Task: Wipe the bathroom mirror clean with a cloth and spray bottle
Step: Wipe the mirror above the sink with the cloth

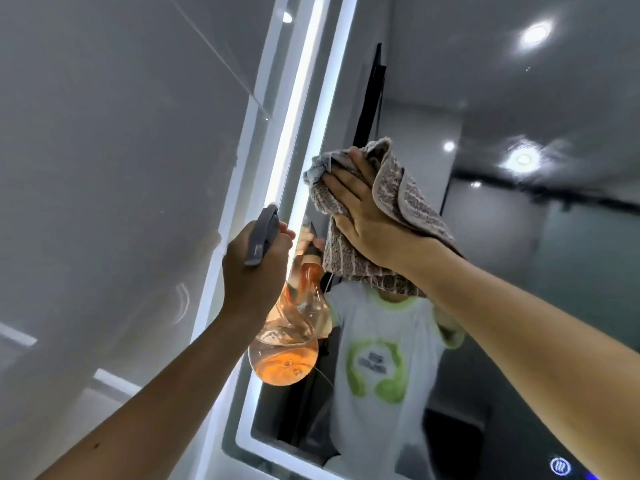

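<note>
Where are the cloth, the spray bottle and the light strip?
cloth (pixel 412 199), head view, on its hanging folded flap.
spray bottle (pixel 284 362), head view, on its round orange bottom.
light strip (pixel 298 109), head view, on the glowing bar.

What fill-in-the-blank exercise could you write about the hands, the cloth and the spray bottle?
1. The cloth is pressed on the mirror by the ____ hand.
2. The left hand grips a spray bottle holding ____ liquid.
3. The shirt reflected in the mirror is white and ____.
Missing words: right; orange; green.
</note>
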Motion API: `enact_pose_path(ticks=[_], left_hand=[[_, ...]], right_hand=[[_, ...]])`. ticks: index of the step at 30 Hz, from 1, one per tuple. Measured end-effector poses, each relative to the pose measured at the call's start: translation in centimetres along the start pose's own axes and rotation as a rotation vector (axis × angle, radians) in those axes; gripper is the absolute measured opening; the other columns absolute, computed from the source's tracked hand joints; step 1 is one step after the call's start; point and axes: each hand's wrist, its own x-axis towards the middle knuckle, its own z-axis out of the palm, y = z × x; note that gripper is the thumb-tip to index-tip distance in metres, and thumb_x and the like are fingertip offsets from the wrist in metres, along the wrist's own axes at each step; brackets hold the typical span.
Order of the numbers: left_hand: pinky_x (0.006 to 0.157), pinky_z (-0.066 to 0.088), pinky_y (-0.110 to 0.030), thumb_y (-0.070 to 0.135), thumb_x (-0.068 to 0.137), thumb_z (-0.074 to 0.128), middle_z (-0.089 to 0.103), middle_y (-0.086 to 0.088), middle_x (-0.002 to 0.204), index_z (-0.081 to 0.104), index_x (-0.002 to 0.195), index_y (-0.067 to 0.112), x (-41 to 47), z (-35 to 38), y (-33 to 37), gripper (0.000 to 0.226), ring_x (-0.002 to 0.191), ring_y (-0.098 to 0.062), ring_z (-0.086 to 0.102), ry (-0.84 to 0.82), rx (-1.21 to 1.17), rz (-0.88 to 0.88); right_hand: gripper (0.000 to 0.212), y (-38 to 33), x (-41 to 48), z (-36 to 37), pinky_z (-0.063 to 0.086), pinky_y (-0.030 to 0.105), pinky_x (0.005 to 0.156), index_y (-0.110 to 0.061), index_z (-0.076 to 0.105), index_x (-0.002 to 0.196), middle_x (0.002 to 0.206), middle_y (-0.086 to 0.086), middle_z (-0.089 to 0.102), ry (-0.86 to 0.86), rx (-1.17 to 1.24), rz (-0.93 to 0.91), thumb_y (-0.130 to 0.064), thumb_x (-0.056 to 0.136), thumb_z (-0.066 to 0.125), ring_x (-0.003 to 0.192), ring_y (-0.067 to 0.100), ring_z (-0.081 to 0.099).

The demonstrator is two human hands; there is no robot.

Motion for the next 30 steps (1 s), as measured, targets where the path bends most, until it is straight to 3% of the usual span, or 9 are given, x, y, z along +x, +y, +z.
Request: enact_pose_path(ticks=[6,8,10,11,13,15,17,22,30], left_hand=[[0.078,0.05,-0.044,0.026,0.069,0.052,0.067,-0.022,0.086,0.062,0.072,0.025,-2.7,1.9,0.6,0.01,0.083,-0.034,0.064,-0.054,0.017,0.026],[0.067,0.044,-0.036,0.019,0.075,0.057,0.064,-0.029,0.088,0.062,0.068,0.029,-3.3,3.2,1.1,0.013,0.075,-0.03,0.059,-0.058,-0.007,0.036],[0.059,0.041,-0.029,0.008,0.083,0.057,0.062,-0.03,0.085,0.064,0.075,0.014,-4.0,5.1,1.8,0.011,0.069,-0.021,0.055,-0.09,-0.014,0.063],[0.059,0.042,-0.027,0.007,0.083,0.057,0.061,-0.027,0.081,0.061,0.078,0.008,-4.5,6.2,2.3,0.007,0.067,-0.019,0.054,-0.104,-0.015,0.086],[0.064,0.043,-0.028,0.008,0.081,0.058,0.058,-0.018,0.076,0.06,0.08,0.01,-5.3,8.3,3.4,0.003,0.069,-0.018,0.054,-0.127,-0.053,0.117],[0.058,0.045,-0.019,0.004,0.08,0.057,0.059,-0.011,0.071,0.061,0.075,0.005,-6.3,10.7,4.4,0.007,0.065,-0.011,0.055,-0.154,-0.081,0.129],[0.052,0.044,-0.017,0.006,0.081,0.055,0.06,-0.002,0.064,0.06,0.068,0.002,-7.3,13.2,5.2,0.014,0.058,-0.006,0.055,-0.185,-0.091,0.128],[0.047,0.047,-0.011,-0.001,0.084,0.051,0.065,0.01,0.049,0.06,0.06,0.013,-10.0,18.6,7.2,0.03,0.049,0.0,0.062,-0.253,-0.201,0.062],[0.061,0.05,-0.02,0.01,0.081,0.056,0.068,0.012,0.058,0.064,0.063,0.024,-13.2,22.4,8.2,0.025,0.062,-0.001,0.066,-0.261,-0.15,0.129]], right_hand=[[0.057,2.3,-4.2,-2.9,-0.009,0.034,0.112,-0.006,0.04,0.137,0.145,0.013,0.038,-0.05,-0.004,-0.079,-0.033,0.088,0.03,0.137,0.031,0.016],[0.055,5.0,-5.1,-4.5,0.001,0.043,0.115,-0.006,0.041,0.137,0.143,0.013,0.04,-0.012,-0.049,0.0,-0.032,0.089,0.032,0.137,0.033,0.019],[0.055,7.9,-6.5,-6.2,0.011,0.053,0.114,-0.006,0.039,0.138,0.145,0.013,0.037,0.005,-0.072,0.084,-0.032,0.09,0.031,0.138,0.033,0.016],[0.056,9.4,-7.3,-7.1,0.011,0.053,0.114,-0.006,0.038,0.138,0.145,0.013,0.036,0.02,-0.081,0.111,-0.032,0.09,0.029,0.138,0.033,0.014],[0.058,11.9,-8.6,-8.8,-0.002,0.04,0.116,-0.007,0.037,0.139,0.147,0.012,0.034,0.065,-0.111,0.176,-0.035,0.09,0.025,0.138,0.028,0.009],[0.061,14.3,-10.3,-10.6,-0.014,0.024,0.111,-0.008,0.036,0.139,0.147,0.011,0.033,0.115,-0.13,0.243,-0.038,0.088,0.024,0.137,0.025,0.006],[0.061,16.3,-12.1,-12.1,-0.016,0.017,0.109,-0.006,0.037,0.139,0.146,0.013,0.034,0.153,-0.123,0.285,-0.038,0.088,0.025,0.137,0.026,0.008],[0.054,20.0,-16.3,-14.7,-0.014,0.024,0.11,-0.012,0.024,0.144,0.153,0.006,0.019,0.129,-0.115,0.363,-0.032,0.095,0.033,0.142,0.027,-0.002],[0.054,23.8,-22.5,-17.9,-0.017,0.025,0.109,-0.017,0.012,0.147,0.156,0.0,0.007,0.102,-0.21,0.489,-0.033,0.099,0.031,0.142,0.02,-0.012]])
